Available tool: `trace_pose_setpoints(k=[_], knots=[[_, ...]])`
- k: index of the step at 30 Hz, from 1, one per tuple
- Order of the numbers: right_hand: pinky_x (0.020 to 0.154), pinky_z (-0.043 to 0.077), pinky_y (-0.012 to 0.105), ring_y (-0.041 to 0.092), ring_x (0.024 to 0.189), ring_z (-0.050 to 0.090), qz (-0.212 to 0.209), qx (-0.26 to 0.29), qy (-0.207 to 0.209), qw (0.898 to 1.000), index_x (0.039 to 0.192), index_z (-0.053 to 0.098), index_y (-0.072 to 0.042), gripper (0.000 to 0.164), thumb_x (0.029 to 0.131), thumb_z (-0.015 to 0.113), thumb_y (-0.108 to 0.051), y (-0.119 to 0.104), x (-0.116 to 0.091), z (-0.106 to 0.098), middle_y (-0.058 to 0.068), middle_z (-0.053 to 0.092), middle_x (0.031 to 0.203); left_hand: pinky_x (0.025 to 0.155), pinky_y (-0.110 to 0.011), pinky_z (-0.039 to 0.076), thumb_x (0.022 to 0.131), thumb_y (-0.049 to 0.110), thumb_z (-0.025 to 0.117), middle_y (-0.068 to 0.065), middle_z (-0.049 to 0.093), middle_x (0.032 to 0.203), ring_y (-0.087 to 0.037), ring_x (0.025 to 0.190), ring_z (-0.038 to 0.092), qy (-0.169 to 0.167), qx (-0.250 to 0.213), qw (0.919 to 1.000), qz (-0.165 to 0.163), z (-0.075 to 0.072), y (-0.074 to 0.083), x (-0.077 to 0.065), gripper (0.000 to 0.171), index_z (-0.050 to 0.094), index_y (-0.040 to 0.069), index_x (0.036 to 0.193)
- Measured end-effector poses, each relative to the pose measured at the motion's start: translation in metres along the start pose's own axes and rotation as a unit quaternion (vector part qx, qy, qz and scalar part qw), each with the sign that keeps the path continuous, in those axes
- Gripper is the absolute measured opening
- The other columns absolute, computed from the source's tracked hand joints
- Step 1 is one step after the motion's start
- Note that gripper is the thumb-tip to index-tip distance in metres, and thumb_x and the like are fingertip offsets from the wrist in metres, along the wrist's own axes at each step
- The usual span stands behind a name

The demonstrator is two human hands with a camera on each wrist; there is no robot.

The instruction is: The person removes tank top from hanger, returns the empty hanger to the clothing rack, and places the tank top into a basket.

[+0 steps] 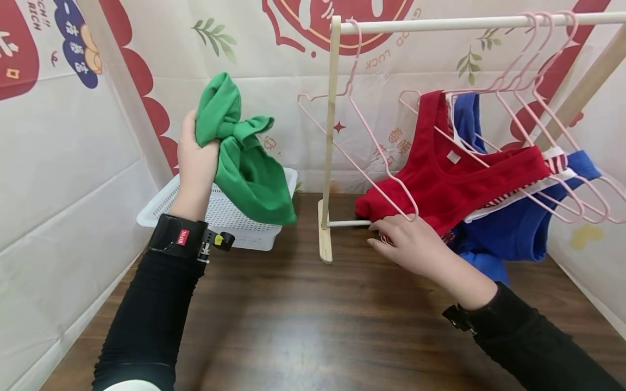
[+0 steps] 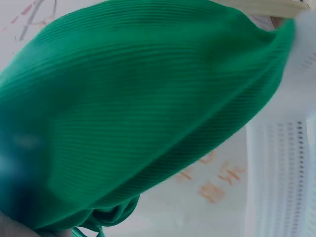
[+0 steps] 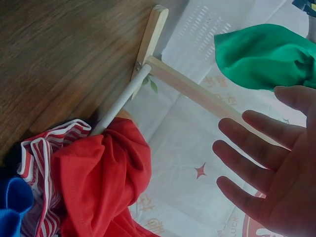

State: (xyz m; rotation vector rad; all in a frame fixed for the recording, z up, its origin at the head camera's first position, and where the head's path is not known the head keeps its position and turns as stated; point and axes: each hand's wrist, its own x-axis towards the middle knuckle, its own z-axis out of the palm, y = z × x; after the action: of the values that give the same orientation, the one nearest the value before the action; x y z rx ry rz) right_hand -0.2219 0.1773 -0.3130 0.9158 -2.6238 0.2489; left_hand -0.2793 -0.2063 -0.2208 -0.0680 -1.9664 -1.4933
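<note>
My left hand [image 1: 195,165] grips a bunched green ribbed garment [image 1: 256,179], raised above a white basket [image 1: 239,239]. In the left wrist view the green cloth [image 2: 148,108] fills most of the picture and hides nearly all of the hand. My right hand [image 1: 415,244] is by the lower corner of an empty pink hanger [image 1: 364,122], in front of a red tank top [image 1: 420,157]. The right wrist view shows that hand [image 3: 276,168] with its fingers spread and nothing held. Whether it touches the hanger, I cannot tell.
A clothes rack with a white rail [image 1: 464,23] and wooden post [image 1: 330,125] stands on the brown table [image 1: 293,326]. Red, striped and blue clothes [image 1: 518,231] hang from pink hangers at the right. A printed cloth backdrop [image 1: 171,43] encloses the back and sides.
</note>
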Motion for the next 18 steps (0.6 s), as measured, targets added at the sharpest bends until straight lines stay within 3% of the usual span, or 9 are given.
trace_pose_setpoints(k=[3, 10, 12, 18], knots=[[0.073, 0.050, 0.041, 0.019, 0.077, 0.059, -0.005, 0.002, 0.005, 1.000, 0.099, 0.071, -0.010, 0.022, 0.086, 0.073, -0.027, -0.002, 0.000, 0.003, 0.002, 0.066, 0.085, 0.098, -0.030, 0.034, 0.096, 0.027, 0.056, 0.002, 0.050, 0.129, -0.011, 0.114, 0.044, -0.010, -0.013, 0.9995, -0.029, -0.001, -0.012, -0.001, 0.048, 0.043, 0.025, 0.142], [0.076, 0.050, 0.042, 0.021, 0.082, 0.061, -0.004, 0.001, 0.002, 1.000, 0.099, 0.071, -0.010, 0.022, 0.087, 0.072, -0.028, -0.002, 0.000, 0.005, 0.003, 0.067, 0.088, 0.090, -0.028, 0.035, 0.092, 0.004, 0.052, -0.002, 0.047, 0.113, -0.013, 0.102, 0.042, -0.010, -0.066, 0.9944, -0.082, 0.012, -0.051, -0.004, 0.040, 0.045, 0.007, 0.131], [0.077, 0.050, 0.042, 0.021, 0.084, 0.062, -0.005, 0.000, -0.001, 1.000, 0.099, 0.071, -0.010, 0.021, 0.088, 0.071, -0.028, -0.001, 0.000, 0.005, 0.003, 0.068, 0.089, 0.089, -0.027, 0.035, 0.091, 0.003, 0.052, -0.002, 0.045, 0.112, -0.013, 0.101, 0.042, -0.017, -0.057, 0.9926, -0.106, 0.016, -0.059, -0.005, 0.041, 0.042, 0.006, 0.131], [0.075, 0.050, 0.042, 0.020, 0.081, 0.061, 0.002, 0.001, -0.021, 1.000, 0.100, 0.071, -0.010, 0.021, 0.090, 0.069, -0.029, -0.001, 0.000, 0.007, 0.004, 0.067, 0.087, 0.099, -0.036, 0.036, 0.092, 0.005, 0.052, -0.011, 0.042, 0.131, -0.022, 0.117, 0.043, -0.093, -0.021, 0.9810, -0.169, 0.026, -0.077, -0.013, 0.058, 0.028, 0.006, 0.145]])
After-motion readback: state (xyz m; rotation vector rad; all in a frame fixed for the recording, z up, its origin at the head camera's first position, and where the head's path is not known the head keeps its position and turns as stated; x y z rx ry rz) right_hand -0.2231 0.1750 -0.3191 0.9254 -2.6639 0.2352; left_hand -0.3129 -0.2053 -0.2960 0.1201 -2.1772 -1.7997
